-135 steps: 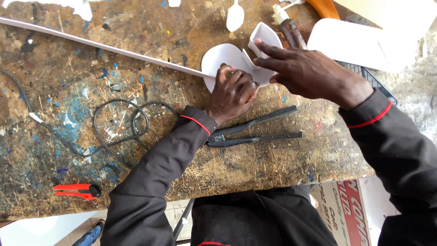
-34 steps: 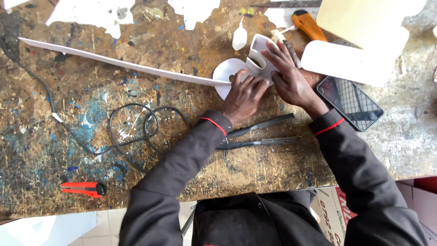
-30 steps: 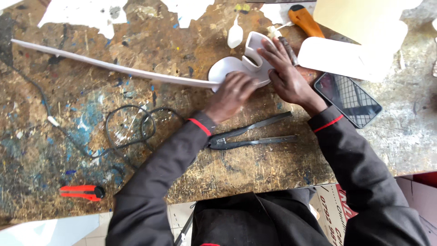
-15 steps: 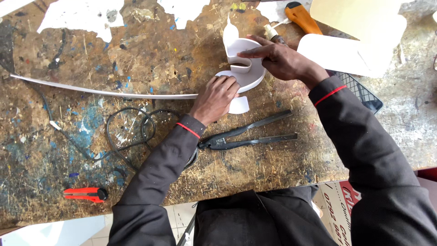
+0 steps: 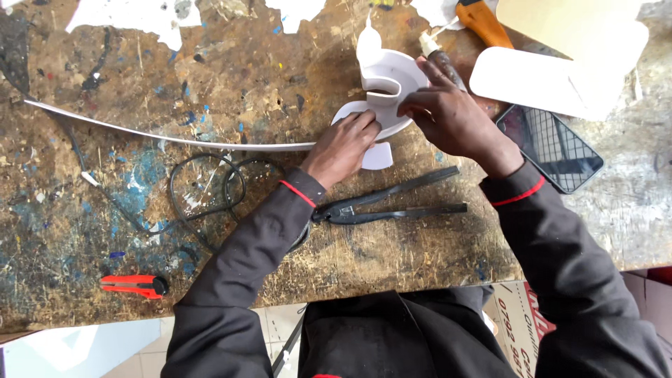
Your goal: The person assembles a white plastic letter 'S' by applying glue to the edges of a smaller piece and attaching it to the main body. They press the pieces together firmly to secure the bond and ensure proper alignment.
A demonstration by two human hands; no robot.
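Left hand: pressing down on the long bendy white plastic strip.
Right hand: pinching the strip's curled end.

The left hand is covering the spot where the long white strip is meeting the curled white piece, so the join is not showing. The right hand is hiding the near side of that curl and most of the dark tool behind it. The orange handle is running off the top edge. A sleeve is lying over part of the black cable and the pliers' jaws. The phone screen is too dim to read.
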